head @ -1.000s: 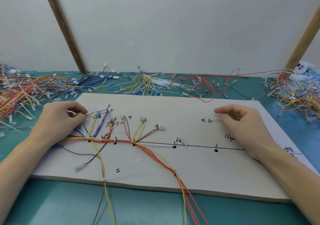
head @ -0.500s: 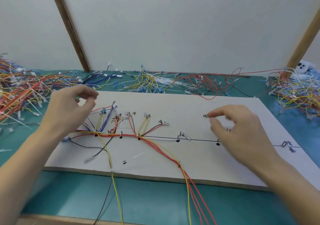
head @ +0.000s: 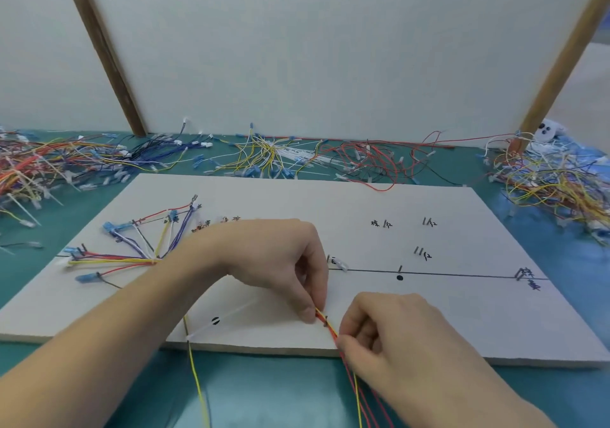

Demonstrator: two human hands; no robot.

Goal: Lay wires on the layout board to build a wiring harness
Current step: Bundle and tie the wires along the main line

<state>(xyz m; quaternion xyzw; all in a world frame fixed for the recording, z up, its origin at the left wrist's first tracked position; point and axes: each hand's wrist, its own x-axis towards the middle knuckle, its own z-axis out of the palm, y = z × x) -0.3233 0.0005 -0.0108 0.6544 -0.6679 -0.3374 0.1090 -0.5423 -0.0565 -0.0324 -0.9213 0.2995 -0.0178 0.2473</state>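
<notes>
While my left hand (head: 277, 262) and right hand (head: 389, 335) both pinch the red-and-yellow wire bundle (head: 326, 323) at the layout board (head: 462, 312) near edge, loose wire heaps (head: 363, 160) lie beyond them on the teal desk (head: 264, 391), backed by white panels (head: 330, 48).

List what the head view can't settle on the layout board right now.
- Middle branch labels: covered by the left hand.
- Where the red and yellow wire bundle ends: cut off by the bottom edge.
- Handwritten labels on the layout board: too small to read.
- Right hand fingertips: curled out of sight.
</notes>
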